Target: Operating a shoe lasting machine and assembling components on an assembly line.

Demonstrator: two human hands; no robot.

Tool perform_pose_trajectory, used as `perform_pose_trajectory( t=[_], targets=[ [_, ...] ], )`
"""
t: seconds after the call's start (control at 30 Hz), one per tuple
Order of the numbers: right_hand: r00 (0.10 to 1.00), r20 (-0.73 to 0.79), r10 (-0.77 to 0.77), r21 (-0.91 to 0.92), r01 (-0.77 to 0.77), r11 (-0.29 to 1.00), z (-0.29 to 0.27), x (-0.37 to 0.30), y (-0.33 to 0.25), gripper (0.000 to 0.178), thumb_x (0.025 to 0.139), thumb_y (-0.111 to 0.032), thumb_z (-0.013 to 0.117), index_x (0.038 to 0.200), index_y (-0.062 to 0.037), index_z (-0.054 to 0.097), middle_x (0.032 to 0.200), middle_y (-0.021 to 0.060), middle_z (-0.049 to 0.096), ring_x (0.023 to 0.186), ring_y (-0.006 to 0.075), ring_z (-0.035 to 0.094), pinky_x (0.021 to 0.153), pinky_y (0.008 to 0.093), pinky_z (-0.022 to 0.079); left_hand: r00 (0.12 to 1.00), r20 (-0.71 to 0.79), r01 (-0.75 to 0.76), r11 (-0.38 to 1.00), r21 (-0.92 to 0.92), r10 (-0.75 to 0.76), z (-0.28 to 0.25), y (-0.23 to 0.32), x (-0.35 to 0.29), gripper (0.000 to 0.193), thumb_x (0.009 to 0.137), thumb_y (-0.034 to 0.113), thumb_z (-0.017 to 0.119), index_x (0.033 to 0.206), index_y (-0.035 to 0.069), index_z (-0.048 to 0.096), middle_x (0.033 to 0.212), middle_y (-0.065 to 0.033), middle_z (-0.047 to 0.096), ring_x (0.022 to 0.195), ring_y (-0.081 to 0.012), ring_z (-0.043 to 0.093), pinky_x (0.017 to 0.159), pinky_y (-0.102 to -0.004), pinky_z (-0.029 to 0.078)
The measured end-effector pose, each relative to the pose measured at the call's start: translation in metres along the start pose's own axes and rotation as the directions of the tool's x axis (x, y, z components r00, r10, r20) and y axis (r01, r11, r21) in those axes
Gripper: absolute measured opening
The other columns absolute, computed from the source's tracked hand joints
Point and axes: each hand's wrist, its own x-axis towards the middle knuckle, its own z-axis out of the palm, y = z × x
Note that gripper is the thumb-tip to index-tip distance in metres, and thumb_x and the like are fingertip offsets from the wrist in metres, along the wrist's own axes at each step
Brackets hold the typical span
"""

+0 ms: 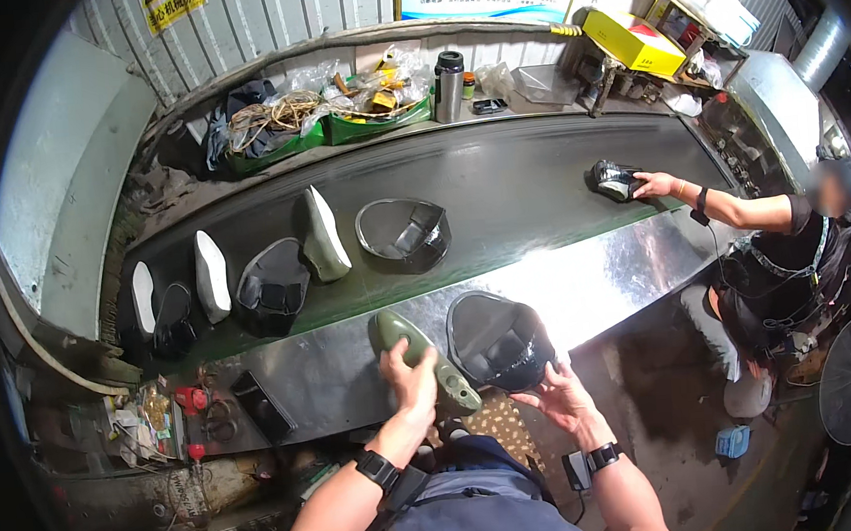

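My left hand (pixel 412 383) is closed around an olive-green shoe last (pixel 447 374), which lies at a slant over the near metal edge of the work table. Just right of it is a black shoe upper (pixel 495 338), its opening facing up and its lower right part shiny. My right hand (pixel 559 400) grips that upper by its near right edge. On the conveyor belt beyond, several lasts with white soles, such as this white-soled last (pixel 325 235), stand among more black uppers, one of them a wide black upper (pixel 406 233).
At the right a co-worker's hand (pixel 653 184) touches a dark shoe (pixel 614 181) on the belt (pixel 518 175). Behind the belt stand green bins (pixel 381 121) of scraps, a steel flask (pixel 449 86) and a yellow box (pixel 635 42). A dark flat tablet-like object (pixel 262 407) lies at the near left.
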Motion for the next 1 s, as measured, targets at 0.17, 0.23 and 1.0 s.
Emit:
perform_pose_trajectory(
  t=[0.17,0.23,1.0],
  targets=[
    [0.987,0.007,-0.162,-0.924,0.068,0.377,0.033,-0.033,-0.019,0.038,0.097,-0.025,0.067,0.125,-0.0014,0.059,0.117,0.0087,0.066,0.107,0.0269,0.066,0.091,0.0411,0.053,0.68,0.699,0.684,0.534,-0.497,-0.22,-0.042,0.055,0.029,0.068,0.096,0.053,0.058,0.131,-0.005,0.054,0.119,-0.0208,0.065,0.116,-0.033,0.06,0.107,-0.0453,0.045],
    [0.833,0.479,-0.276,-0.841,0.526,0.128,0.06,-0.053,-0.005,0.045,0.086,-0.022,0.076,0.126,-0.0039,0.063,0.098,0.0121,0.07,0.101,0.0291,0.066,0.095,0.0411,0.052,0.46,0.883,0.787,0.504,-0.355,-0.097,-0.058,0.066,0.032,0.068,0.094,0.056,0.059,0.129,-0.003,0.057,0.121,-0.0178,0.066,0.118,-0.0295,0.061,0.107,-0.045,0.045],
    [0.773,0.576,-0.265,-0.75,0.629,0.205,0.012,0.042,0.114,0.106,0.071,-0.011,0.088,0.154,0.0024,0.024,0.154,0.021,0.038,0.144,0.0277,0.036,0.117,0.0381,0.029,0.993,-0.047,-0.084,0.913,0.399,0.112,-0.037,0.008,0.099,0.067,0.078,0.037,0.08,0.126,-0.002,0.055,0.123,-0.0213,0.062,0.11,-0.0317,0.062,0.095,-0.0406,0.049]
  ],
)
